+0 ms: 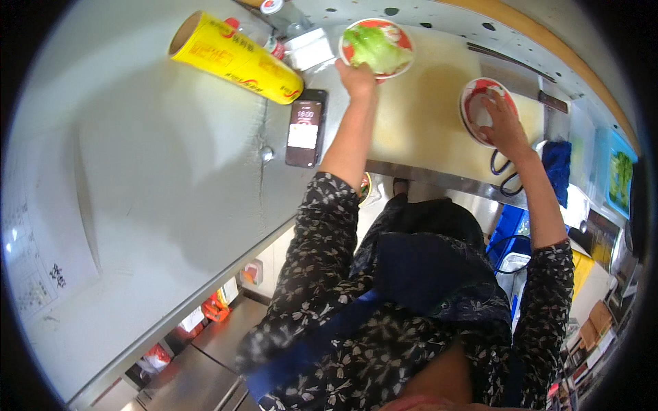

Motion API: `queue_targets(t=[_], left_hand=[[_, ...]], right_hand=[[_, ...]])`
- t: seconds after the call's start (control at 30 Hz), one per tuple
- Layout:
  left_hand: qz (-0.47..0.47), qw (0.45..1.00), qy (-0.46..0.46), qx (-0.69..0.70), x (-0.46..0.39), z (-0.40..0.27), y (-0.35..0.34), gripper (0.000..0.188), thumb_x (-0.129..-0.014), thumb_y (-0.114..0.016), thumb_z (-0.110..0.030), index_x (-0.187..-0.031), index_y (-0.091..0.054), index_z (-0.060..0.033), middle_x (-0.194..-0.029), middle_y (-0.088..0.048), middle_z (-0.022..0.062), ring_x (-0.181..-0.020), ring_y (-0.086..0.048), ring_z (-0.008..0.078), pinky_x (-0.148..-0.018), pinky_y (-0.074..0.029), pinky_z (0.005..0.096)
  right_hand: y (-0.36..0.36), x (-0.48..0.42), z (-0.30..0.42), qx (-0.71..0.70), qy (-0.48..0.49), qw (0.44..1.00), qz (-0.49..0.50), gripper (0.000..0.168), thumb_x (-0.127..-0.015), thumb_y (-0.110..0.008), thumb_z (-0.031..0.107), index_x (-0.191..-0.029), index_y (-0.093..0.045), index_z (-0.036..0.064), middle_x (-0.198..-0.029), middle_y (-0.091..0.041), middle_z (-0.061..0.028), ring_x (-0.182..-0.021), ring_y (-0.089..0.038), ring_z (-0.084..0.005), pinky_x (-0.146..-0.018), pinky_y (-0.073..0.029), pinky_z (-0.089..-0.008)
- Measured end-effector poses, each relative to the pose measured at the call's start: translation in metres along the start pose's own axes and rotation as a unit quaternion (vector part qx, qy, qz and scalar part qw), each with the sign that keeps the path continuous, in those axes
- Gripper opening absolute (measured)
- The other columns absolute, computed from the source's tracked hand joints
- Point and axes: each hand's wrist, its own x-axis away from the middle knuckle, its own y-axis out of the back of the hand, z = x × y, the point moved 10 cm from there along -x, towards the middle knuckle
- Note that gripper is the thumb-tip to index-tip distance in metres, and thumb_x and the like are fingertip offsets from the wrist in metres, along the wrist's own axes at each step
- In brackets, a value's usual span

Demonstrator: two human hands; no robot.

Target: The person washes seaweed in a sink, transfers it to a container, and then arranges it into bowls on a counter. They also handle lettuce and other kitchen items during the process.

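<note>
My left hand (359, 79) holds a round red-and-white bowl (405, 41) by its near rim, above the far left end of a pale yellow cutting board (411, 128). Green lettuce leaves (378, 49) lie in that bowl. On the board's right side is a second red-and-white bowl (473, 110), its inside pale with no food visible. The fingers of my right hand (506, 123) are spread and reach over its rim into it. Whether they grip it, or whether more bowls sit underneath, I cannot tell.
A yellow film roll (236, 56) and a phone (307, 128) with a lit screen lie left of the board. Behind them stand a clear jar (285, 20) and a white box (309, 49). Dark-handled scissors (506, 177) and a blue cloth (556, 169) are at right, near a tub of greens (620, 177).
</note>
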Motion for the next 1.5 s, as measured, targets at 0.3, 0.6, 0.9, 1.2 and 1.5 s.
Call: queue_targets(t=[0.3,0.6,0.9,1.2,1.5], left_hand=[[0.063,0.994,0.065,-0.068,0.001,0.017,-0.006,0.036,-0.079,-0.045,0.004,-0.112,-0.032,-0.0053,-0.104,-0.050,0.0161,-0.076,-0.060,0.0262,-0.049,-0.055,0.0313],[0.197,0.954,0.225,-0.006,0.070,0.076,-0.018,0.030,-0.089,-0.045,-0.029,-0.104,-0.041,-0.0035,-0.072,-0.052,0.0080,-0.054,-0.052,0.0153,-0.044,-0.047,0.0285],[0.364,0.882,0.248,-0.170,0.173,0.084,-0.097,0.031,-0.089,-0.045,-0.030,-0.104,-0.043,-0.0032,-0.078,-0.057,0.0098,-0.056,-0.055,0.0171,-0.045,-0.048,0.0294],[0.375,0.857,0.299,-0.190,0.198,0.111,-0.158,0.021,-0.082,-0.046,-0.012,-0.101,-0.047,-0.0019,-0.077,-0.057,0.0096,-0.052,-0.052,0.0132,-0.045,-0.048,0.0270],[0.277,0.892,0.257,-0.247,0.211,0.089,-0.135,0.031,-0.087,-0.047,-0.021,-0.113,-0.036,-0.0076,-0.086,-0.050,0.0095,-0.061,-0.051,0.0164,-0.051,-0.048,0.0300]], right_hand=[[0.012,0.009,-0.012,-0.042,-0.056,0.997,-0.035,0.047,-0.068,-0.060,0.008,-0.113,-0.047,0.001,-0.115,-0.049,-0.0172,-0.110,-0.044,-0.0303,-0.094,-0.037,-0.0353],[-0.041,0.049,-0.088,-0.173,-0.076,0.973,-0.134,0.050,-0.078,-0.059,0.019,-0.118,-0.039,-0.003,-0.086,-0.059,-0.0200,-0.075,-0.059,-0.0275,-0.066,-0.048,-0.0350],[0.019,0.084,-0.100,-0.339,-0.219,0.908,-0.116,0.034,-0.077,-0.058,0.015,-0.108,-0.053,0.003,-0.096,-0.060,-0.0164,-0.087,-0.058,-0.0302,-0.077,-0.046,-0.0350],[0.070,0.207,-0.355,-0.061,-0.459,0.866,-0.187,0.031,-0.069,-0.065,0.020,-0.092,-0.059,0.000,-0.084,-0.062,-0.0186,-0.080,-0.061,-0.0306,-0.071,-0.048,-0.0365],[0.016,0.189,-0.410,-0.313,-0.475,0.814,-0.113,0.016,-0.067,-0.061,0.011,-0.079,-0.058,0.001,-0.064,-0.054,-0.0097,-0.058,-0.055,-0.0182,-0.044,-0.045,-0.0317]])
